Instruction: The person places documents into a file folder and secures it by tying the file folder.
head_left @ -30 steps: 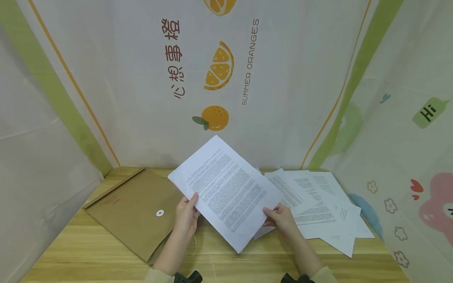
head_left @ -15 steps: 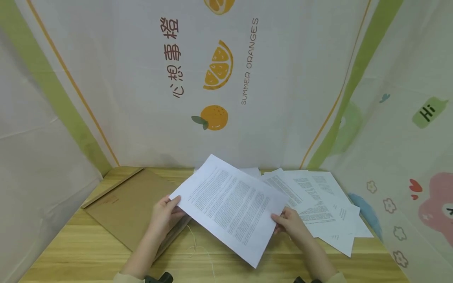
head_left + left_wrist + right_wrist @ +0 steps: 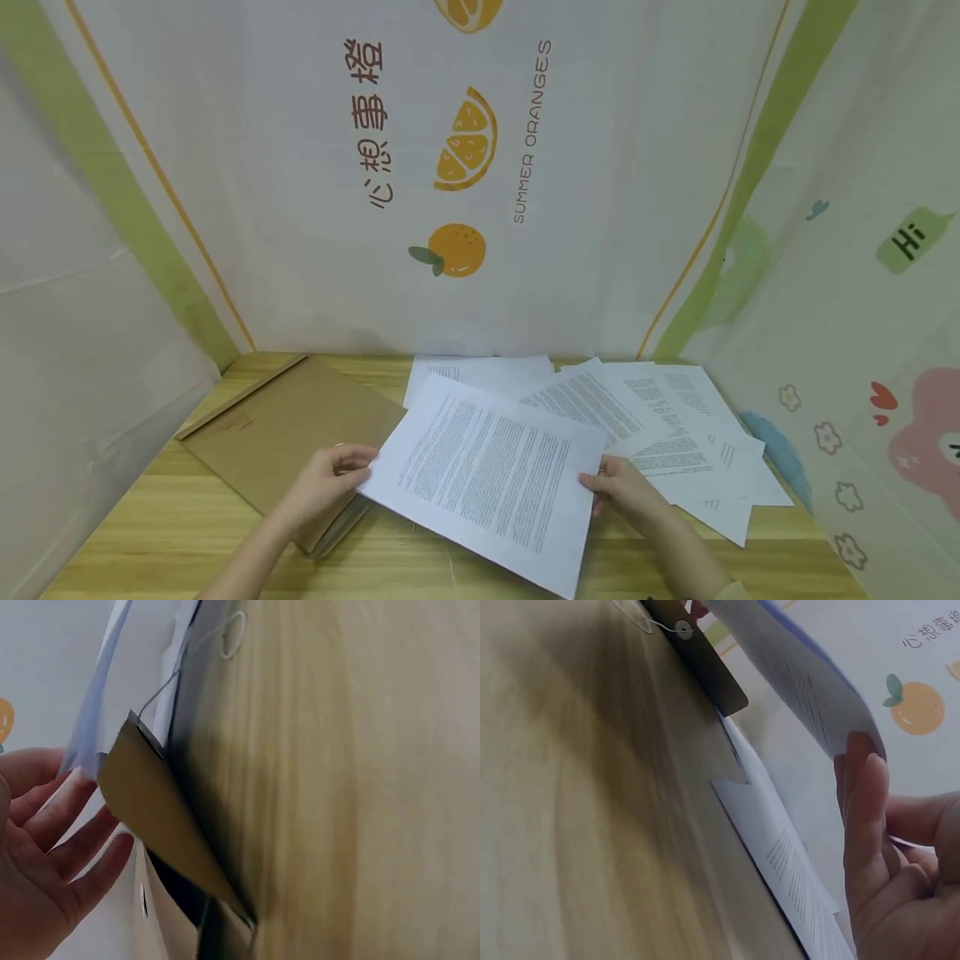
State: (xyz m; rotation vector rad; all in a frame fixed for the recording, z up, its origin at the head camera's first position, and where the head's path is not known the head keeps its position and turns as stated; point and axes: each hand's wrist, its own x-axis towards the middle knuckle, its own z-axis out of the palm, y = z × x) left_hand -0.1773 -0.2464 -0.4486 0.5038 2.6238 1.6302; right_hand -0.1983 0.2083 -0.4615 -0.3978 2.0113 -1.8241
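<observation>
Both hands hold up a white printed paper [image 3: 487, 483] in front of me, its text side facing up. My left hand [image 3: 330, 483] pinches its left corner between thumb and fingers, over the lower part of a brown document envelope [image 3: 292, 433]. On the right edge, my right hand [image 3: 618, 487] grips it with the thumb on top. The left wrist view shows the other fingers of that hand spread beside the envelope's flap [image 3: 157, 806]. In the right wrist view the paper's underside [image 3: 795, 675] carries print as well, and the fingers support it from below.
Several printed sheets [image 3: 720, 475] lie fanned out on the wooden table [image 3: 675, 567] at the right. More sheets [image 3: 480, 367] lie at the back middle, partly behind the held paper. A thin string [image 3: 234, 637] trails from the envelope. A printed curtain [image 3: 600, 250] stands behind the table.
The held paper has come down towards me and turned flatter, uncovering sheets at the back middle. My left hand has moved left and down; my right hand has moved slightly right and down.
</observation>
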